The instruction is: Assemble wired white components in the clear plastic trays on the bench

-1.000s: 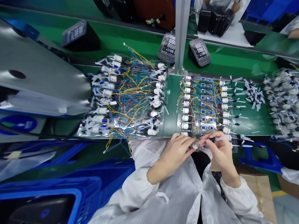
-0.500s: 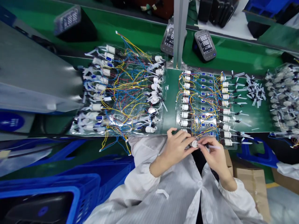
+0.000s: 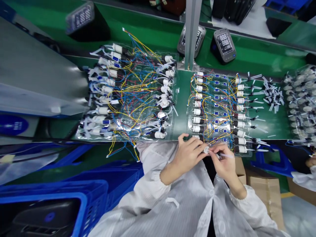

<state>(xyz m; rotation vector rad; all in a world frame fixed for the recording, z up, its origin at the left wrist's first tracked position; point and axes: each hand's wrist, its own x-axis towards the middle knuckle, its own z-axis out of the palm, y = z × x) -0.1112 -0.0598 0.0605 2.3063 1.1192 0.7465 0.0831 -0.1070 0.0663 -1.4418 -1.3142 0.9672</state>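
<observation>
My left hand (image 3: 189,156) and my right hand (image 3: 223,162) meet over the near edge of a clear plastic tray (image 3: 243,152) on a green conveyor belt (image 3: 269,128). Between their fingertips is a small white pump (image 3: 206,150). A thin clear tube (image 3: 226,155) sticks out from my right fingers. Rows of white-and-black pumps (image 3: 197,120) with yellow, blue and red wires fill the tray. Their wires lie just beyond my fingers. My fingers hide part of the pump.
A wire-filled tray (image 3: 128,95) lies to the left, and another tray of parts (image 3: 302,102) sits at right. Display units (image 3: 224,45) and an aluminium post (image 3: 191,33) stand beyond. Blue crates (image 3: 51,210), a cardboard box (image 3: 263,187) and a co-worker's hand (image 3: 311,161) lie nearby.
The view has shifted, so the belt and trays sit higher and slightly left. My hands stay close around the pump. A co-worker's hand has appeared at the right edge.
</observation>
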